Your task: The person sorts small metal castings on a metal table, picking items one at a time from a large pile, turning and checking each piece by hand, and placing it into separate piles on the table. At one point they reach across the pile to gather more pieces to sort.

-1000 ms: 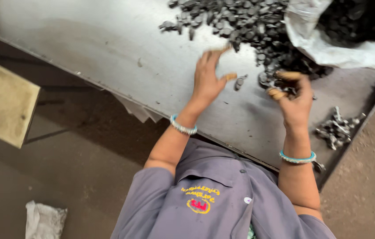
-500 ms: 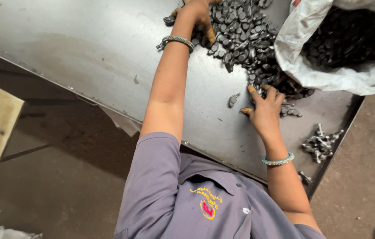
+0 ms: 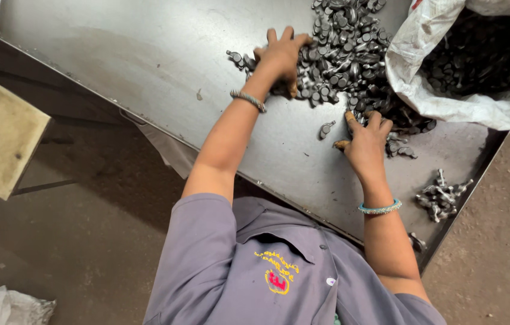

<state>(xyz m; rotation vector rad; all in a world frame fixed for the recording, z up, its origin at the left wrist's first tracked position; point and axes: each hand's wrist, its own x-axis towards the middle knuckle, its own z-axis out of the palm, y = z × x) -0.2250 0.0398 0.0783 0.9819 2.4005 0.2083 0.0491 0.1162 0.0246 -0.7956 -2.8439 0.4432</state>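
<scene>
Head view: left hand point(image 3: 280, 57) lying on near edge of heap of small dark metal parts point(image 3: 351, 54), fingers spread, palm down, pinching nothing visible. Right hand point(image 3: 364, 141) resting at heap's lower fringe, fingers loosely splayed over scattered pieces; whether anything is being held underneath, cannot tell. One loose part point(image 3: 327, 128) sitting just beside right thumb. Heap spilling across grey metal table point(image 3: 146, 66) from white sack point(image 3: 447, 90) at right. Smaller cluster of parts point(image 3: 441, 195) lying apart near table's right edge.
</scene>
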